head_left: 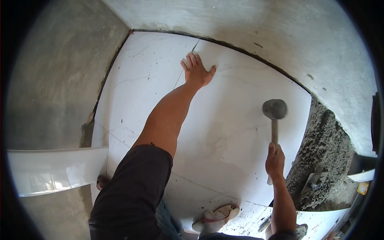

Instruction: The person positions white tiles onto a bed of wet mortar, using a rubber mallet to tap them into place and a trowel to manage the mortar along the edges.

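Left hand: your left hand (197, 74) lies palm down with the fingers spread and holds nothing; its fingertips are at the joint line (179, 80), near a thin green sliver (195, 47).
Right hand: your right hand (275, 163) is closed firmly around the handle of the rubber mallet (275, 109); I cannot tell how high the head is.
White tile: the large white tile (236, 132) lies below the mallet, between the back wall (288, 36) and the grey mortar (326, 140).
Tile risk: a hard blow close to the mortar side may chip or sink that edge, if the bed below is uneven.
Finger risk: a blow straying toward the joint could strike your left fingers.
Edges: a narrow dark gap (256, 59) follows the back wall; a trowel (315, 181) rests on the mortar.
Room: the wide tile face between your hands gives space; nearer you, the sandalled foot (218, 216) limits it.
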A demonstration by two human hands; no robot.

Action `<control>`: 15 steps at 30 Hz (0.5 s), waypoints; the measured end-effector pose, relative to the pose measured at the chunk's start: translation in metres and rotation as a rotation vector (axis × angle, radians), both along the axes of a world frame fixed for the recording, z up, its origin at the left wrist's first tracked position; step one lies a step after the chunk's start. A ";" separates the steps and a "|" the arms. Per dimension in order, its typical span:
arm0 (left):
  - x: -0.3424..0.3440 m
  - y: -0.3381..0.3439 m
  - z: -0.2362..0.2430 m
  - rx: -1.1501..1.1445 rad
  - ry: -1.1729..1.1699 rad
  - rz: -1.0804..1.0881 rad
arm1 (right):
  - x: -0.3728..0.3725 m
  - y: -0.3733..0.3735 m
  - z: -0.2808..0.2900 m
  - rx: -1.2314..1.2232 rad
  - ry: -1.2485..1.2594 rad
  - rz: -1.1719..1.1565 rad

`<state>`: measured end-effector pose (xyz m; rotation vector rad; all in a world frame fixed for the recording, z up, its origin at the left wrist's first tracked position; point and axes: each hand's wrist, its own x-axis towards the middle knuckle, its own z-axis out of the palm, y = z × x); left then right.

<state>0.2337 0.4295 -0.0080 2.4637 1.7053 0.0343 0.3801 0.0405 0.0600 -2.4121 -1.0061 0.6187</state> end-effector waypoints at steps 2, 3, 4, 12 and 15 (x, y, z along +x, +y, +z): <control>0.017 0.018 -0.001 0.012 -0.031 -0.007 | -0.007 0.001 0.018 0.060 0.148 -0.213; 0.024 0.024 -0.004 0.006 -0.037 -0.017 | -0.002 -0.001 0.013 0.054 0.157 -0.221; 0.029 0.030 -0.007 0.003 -0.047 -0.017 | 0.003 -0.008 0.004 0.050 0.150 -0.232; 0.066 0.069 -0.001 -0.044 -0.143 -0.007 | 0.017 -0.045 0.026 -0.003 0.086 -0.224; 0.059 0.070 0.001 0.040 -0.149 -0.140 | 0.006 -0.065 0.012 -0.022 0.089 -0.216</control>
